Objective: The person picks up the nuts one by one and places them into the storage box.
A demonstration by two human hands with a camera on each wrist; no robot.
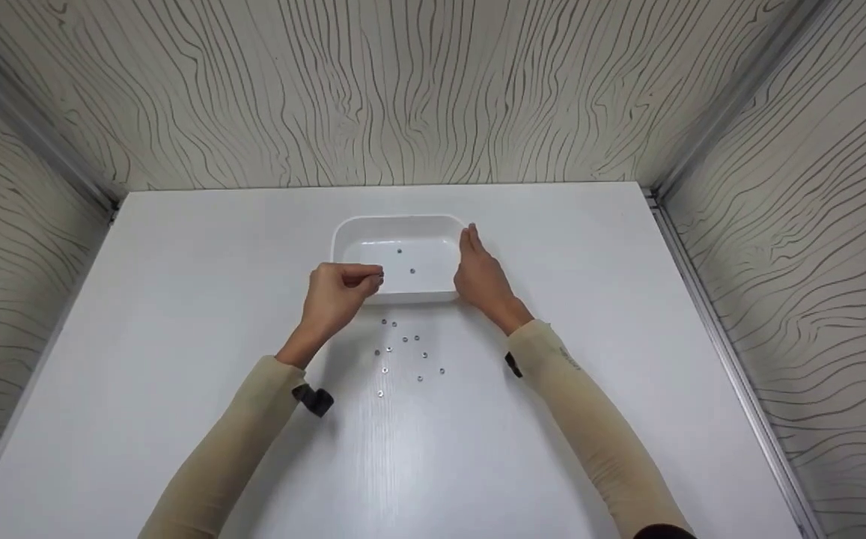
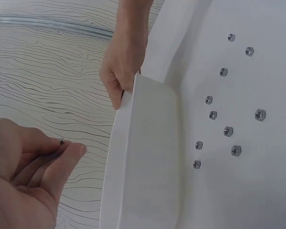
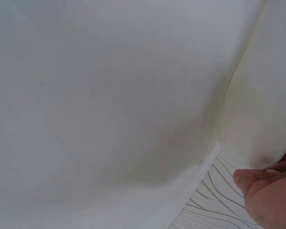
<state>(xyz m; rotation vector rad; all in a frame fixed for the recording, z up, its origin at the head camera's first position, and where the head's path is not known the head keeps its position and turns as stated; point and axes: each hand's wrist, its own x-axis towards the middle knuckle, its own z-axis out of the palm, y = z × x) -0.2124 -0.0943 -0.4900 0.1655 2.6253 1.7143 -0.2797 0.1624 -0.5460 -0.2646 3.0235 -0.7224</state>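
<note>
My left hand (image 1: pixel 333 296) is over the near left part of a white rectangular tray (image 1: pixel 421 297), pinching a small metal hex nut (image 2: pixel 62 141) between thumb and fingertips. The right hand (image 1: pixel 483 281) holds the tray's right end, its thumb and fingers on the wall and rim. Inside the tray lie two nuts, one farther back (image 1: pixel 400 251) and one nearer (image 1: pixel 412 271). On the table in front, several loose hex nuts (image 2: pixel 260 114) are scattered. Fingers partly cover the held nut in the head view.
The white table (image 1: pixel 215 247) extends around the tray. Behind it stands a wall panel (image 1: pixel 373 90) with a wavy wood-grain pattern, and similar panels flank both sides. A metal rail (image 1: pixel 732 359) runs along the right edge.
</note>
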